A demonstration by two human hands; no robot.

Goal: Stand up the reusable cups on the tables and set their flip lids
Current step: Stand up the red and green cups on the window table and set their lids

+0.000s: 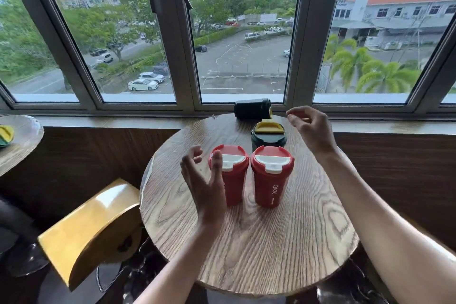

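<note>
Two red cups with white flip lids stand upright side by side on the round wooden table (249, 242): the left red cup (233, 180) and the right red cup (271, 180). Behind them a dark green cup (267, 134) with a yellow lid stands upright. Another dark green cup (251, 108) lies on its side at the table's far edge by the window sill. My left hand (204, 180) is open, just left of the left red cup, its thumb near the rim. My right hand (308, 128) hovers open to the right of the upright green cup, holding nothing.
A yellow chair (91, 232) stands left of the table. A second round table (19, 140) at far left carries a green and yellow cup (6, 134) lying down. The window sill (123, 122) and window frame run right behind the table.
</note>
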